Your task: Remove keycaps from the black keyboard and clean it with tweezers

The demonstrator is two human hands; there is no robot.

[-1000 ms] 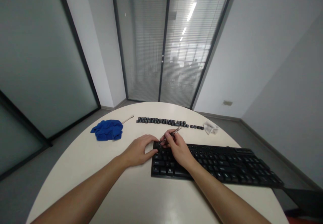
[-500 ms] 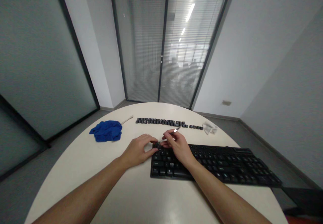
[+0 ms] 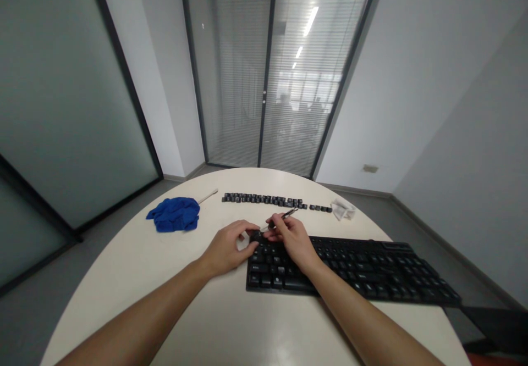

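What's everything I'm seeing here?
Table: one, cream, centre
Keyboard: one, black, table's right half
Loose keycaps: many, black, table's back
Cloth: one, blue, table's left
Stick: one, pale, beside cloth
Crumpled packet: one, whitish, beside keycaps
Slim tool: one, dark, silvery, above keyboard
Glass panels: several, grey, back, left
Walls: several, pale, back, right
Unclear object: one, black, bottom right
Left hand: one, bare, keyboard's corner
Right hand: one, bare, holding tool
Forearms: two, bare, foreground

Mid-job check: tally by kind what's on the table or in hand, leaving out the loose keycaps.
Keyboard: 1
Blue cloth: 1
Pale stick: 1
Crumpled pale wrapper: 1
Slim tool in the right hand: 1
Total: 5
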